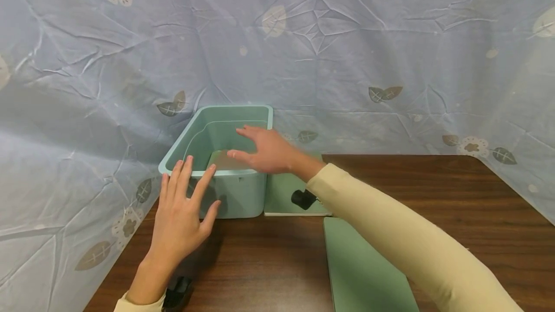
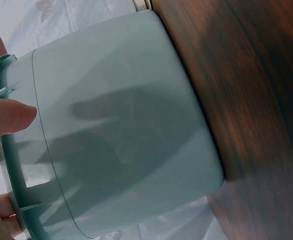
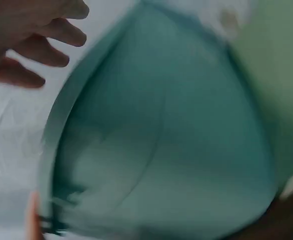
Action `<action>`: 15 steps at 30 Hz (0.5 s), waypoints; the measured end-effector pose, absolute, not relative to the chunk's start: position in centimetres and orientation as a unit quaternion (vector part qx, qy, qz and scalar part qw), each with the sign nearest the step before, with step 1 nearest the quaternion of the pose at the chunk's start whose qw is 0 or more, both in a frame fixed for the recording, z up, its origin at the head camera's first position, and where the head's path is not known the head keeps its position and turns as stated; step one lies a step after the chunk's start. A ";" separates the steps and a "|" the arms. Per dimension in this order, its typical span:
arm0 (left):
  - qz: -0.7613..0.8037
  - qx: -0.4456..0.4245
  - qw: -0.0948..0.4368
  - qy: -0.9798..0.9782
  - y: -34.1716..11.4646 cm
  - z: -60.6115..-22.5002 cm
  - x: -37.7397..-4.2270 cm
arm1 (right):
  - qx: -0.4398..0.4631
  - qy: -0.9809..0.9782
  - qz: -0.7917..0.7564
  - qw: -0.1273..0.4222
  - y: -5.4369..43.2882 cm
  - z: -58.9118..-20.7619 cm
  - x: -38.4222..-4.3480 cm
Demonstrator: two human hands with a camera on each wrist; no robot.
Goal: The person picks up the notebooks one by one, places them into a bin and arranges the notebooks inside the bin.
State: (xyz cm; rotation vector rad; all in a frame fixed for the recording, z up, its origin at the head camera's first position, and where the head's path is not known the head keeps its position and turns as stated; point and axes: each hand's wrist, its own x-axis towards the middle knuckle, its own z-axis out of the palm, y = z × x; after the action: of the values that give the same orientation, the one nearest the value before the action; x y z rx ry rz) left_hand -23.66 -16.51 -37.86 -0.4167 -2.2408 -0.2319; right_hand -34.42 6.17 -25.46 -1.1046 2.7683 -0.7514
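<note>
A teal plastic bin (image 1: 234, 196) stands upright on the table against the fabric backdrop. My left hand (image 1: 178, 223) is at its front, with fingers spread and straight near the front rim. In the left wrist view, the thumb (image 2: 19, 115) lies in front of the bin's wall, close below the rim; whether it touches is unclear. My right hand (image 1: 272, 152) hovers over the bin's right side, fingers extended and nothing in them. Part of a flat greenish-brown thing (image 1: 223, 161) shows at the bottom inside the bin.
Right of the bin lies a flat green book-like thing (image 1: 279, 194) with a pale edge, partly covered by the right forearm. A second flat green piece (image 1: 364, 273) lies nearer on the wooden table (image 1: 277, 259). Patterned fabric (image 1: 329, 76) hangs behind and at the left.
</note>
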 end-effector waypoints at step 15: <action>-0.088 -0.162 0.415 -0.891 -16.5 -37.9 -23.7 | -0.368 0.929 -0.050 0.005 10.9 -26.0 -33.9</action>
State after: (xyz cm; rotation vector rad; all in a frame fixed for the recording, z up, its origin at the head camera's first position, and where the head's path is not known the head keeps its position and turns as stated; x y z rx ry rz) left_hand -23.75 -16.51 -37.95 -0.4078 -2.2374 -0.2210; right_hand -33.87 10.95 -26.02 -1.1512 2.9089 -0.1574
